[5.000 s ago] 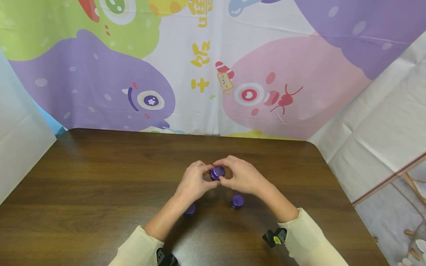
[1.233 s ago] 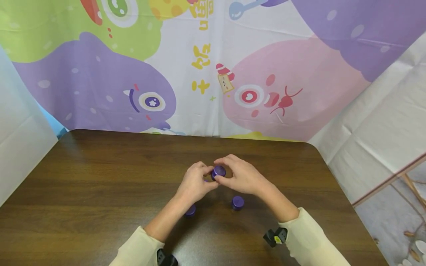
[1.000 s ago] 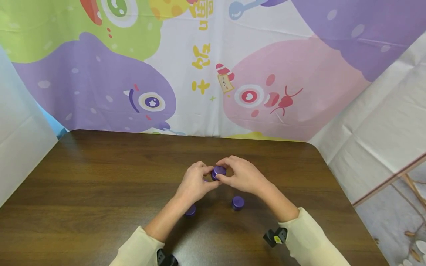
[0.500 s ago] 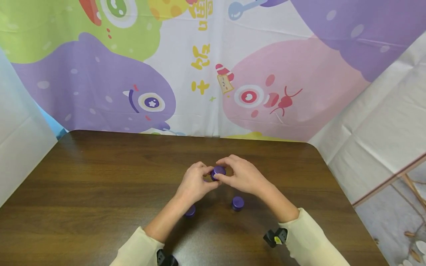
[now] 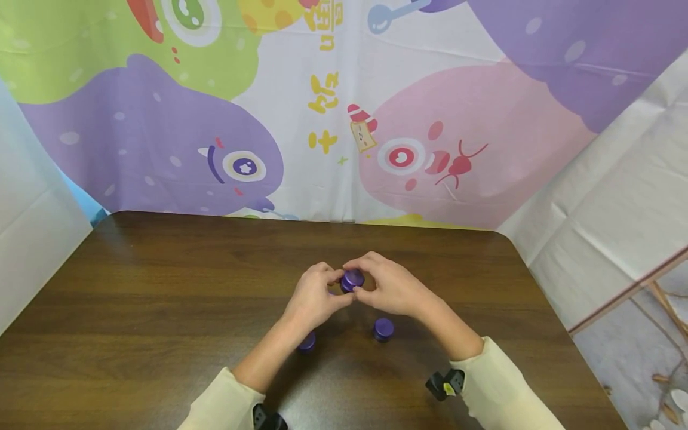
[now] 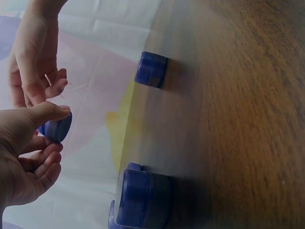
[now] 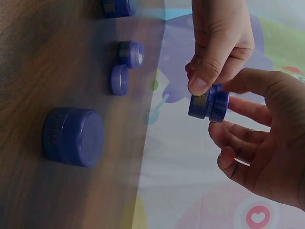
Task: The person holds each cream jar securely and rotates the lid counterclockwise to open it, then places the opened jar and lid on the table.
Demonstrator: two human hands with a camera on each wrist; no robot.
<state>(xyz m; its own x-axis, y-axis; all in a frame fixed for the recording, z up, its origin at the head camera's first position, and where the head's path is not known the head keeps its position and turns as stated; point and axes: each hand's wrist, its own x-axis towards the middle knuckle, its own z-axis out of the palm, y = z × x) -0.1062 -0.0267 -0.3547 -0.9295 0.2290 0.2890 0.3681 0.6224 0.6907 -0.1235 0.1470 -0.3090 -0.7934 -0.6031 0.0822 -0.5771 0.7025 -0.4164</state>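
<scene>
Cartoon-printed cloth (image 5: 322, 197) hung behind a brown wood-grain surface (image 5: 161, 286) as a person held a small purple jar (image 5: 352, 280) above it in both hands. The left hand (image 5: 314, 292) pinched the jar's body; the right hand (image 5: 389, 283) gripped its lid (image 7: 219, 109) at the rim. Light and stiff by the look of it, the jar seemed unlikely to break but apt to slip on its glossy, rounded wall; the best hold was probably thumb and finger on opposite sides, body and lid separately. A second jar (image 5: 384, 329) and a third jar (image 5: 307, 341) stood nearer the wearer. The right wrist view revealed what the head view did not plainly show: what appeared to be an uncapped jar (image 7: 129, 53) with a loose lid (image 7: 119, 80) beside it, and gold print on the held jar's side.
</scene>
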